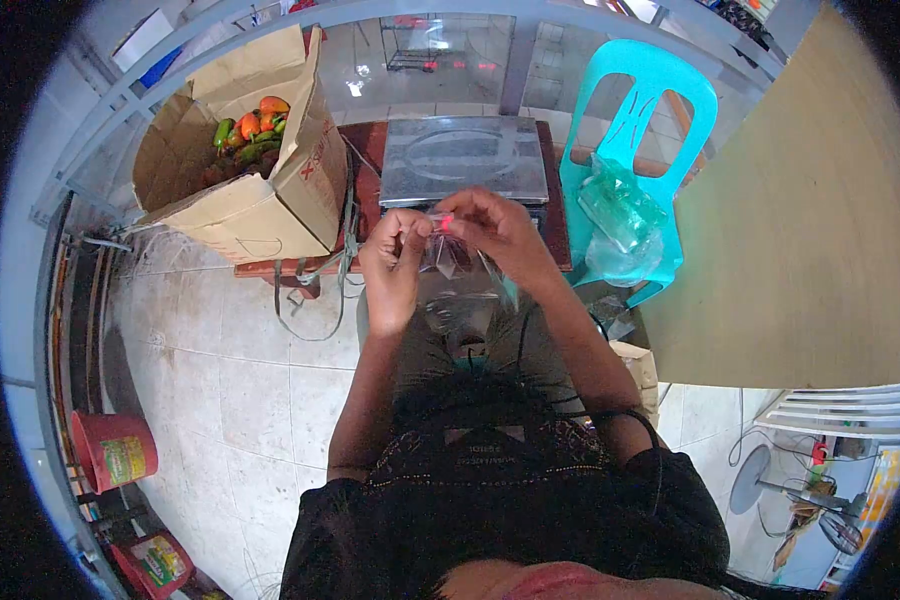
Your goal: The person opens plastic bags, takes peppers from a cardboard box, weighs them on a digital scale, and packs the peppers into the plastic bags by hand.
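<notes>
My left hand (392, 262) is closed in a pinch at the neck of a clear plastic bag (460, 300), which hangs in front of my lap. My right hand (500, 235) pinches the same neck from the other side, its fingers bent. A small bright red-pink strip (445, 223) shows between the fingertips; whether it is tape or a band I cannot make out. The bag's contents are hard to see. Just beyond my hands lies the flat metal platform of a weighing scale (460, 165).
The scale stands on a reddish-brown low table (368, 150). An open cardboard box (290, 205) with red and green peppers (255, 130) is at left. A turquoise chair (595, 90) at right bears plastic bags (620, 215). A wooden board (790, 230) and red buckets (115, 450) flank me.
</notes>
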A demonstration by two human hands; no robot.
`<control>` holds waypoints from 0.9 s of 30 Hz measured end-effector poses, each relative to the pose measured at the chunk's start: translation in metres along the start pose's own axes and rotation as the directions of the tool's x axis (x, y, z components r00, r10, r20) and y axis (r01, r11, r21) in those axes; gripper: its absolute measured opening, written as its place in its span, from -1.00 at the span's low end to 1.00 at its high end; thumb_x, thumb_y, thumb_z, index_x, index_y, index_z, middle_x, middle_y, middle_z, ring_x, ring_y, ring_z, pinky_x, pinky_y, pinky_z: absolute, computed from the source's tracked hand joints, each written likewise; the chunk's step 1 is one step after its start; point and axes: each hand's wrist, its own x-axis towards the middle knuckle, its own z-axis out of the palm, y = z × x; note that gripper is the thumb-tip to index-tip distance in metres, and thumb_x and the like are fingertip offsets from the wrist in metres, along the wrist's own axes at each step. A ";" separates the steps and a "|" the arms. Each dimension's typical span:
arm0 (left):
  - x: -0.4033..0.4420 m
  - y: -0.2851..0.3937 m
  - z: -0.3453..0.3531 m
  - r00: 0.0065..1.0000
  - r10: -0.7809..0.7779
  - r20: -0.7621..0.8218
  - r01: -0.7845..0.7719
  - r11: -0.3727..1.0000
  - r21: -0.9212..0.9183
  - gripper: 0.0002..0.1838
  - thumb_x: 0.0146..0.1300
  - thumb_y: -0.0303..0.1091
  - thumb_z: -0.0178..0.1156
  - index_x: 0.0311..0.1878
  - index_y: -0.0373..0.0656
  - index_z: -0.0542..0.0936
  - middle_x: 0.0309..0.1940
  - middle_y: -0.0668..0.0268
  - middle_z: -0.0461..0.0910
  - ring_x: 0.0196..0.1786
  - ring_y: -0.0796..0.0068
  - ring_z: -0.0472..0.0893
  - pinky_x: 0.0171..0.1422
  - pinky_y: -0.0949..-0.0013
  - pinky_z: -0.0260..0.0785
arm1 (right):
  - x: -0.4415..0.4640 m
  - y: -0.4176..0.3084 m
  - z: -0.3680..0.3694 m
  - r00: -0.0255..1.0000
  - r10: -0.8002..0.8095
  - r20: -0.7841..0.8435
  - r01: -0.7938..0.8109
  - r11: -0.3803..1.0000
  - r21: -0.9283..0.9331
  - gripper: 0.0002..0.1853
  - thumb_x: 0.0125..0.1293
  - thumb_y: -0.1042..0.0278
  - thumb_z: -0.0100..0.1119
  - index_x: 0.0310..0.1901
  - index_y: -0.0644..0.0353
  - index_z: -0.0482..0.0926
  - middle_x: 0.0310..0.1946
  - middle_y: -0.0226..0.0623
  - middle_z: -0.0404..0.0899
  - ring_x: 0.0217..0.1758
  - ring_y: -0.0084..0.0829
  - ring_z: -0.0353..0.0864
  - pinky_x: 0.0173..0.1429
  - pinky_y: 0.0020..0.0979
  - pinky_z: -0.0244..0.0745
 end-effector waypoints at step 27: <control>-0.002 -0.001 0.021 0.989 -0.095 0.117 0.129 0.935 -0.331 -0.80 0.36 -0.40 0.13 0.00 -0.20 0.51 -0.40 0.47 0.56 -0.57 0.85 0.31 -0.50 0.69 0.10 | 0.005 -0.001 -0.001 0.967 -0.253 0.021 0.218 0.789 -0.575 -0.77 0.27 0.28 0.10 -0.21 0.29 0.48 -0.34 -0.09 0.43 -0.27 0.02 0.49 -0.15 -0.08 0.40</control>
